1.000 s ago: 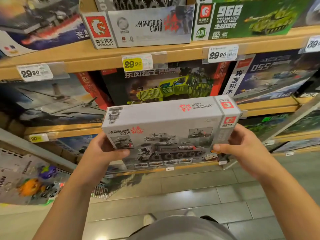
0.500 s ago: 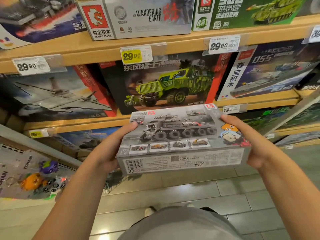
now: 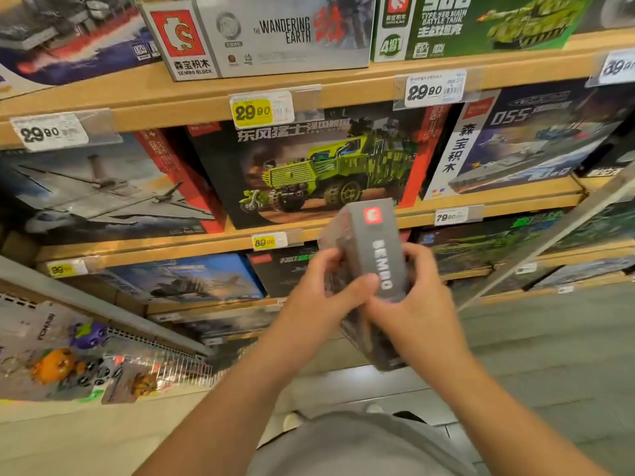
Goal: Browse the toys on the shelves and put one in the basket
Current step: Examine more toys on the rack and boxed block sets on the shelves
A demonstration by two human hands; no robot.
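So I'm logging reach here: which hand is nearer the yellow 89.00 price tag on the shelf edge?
Left. The left hand grips the grey toy box just below and right of the yellow 89.00 price tag; the right hand holds the box's far side, farther right.

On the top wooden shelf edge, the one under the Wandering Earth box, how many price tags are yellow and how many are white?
Yellow price tags: 1
White price tags: 3
Total: 4
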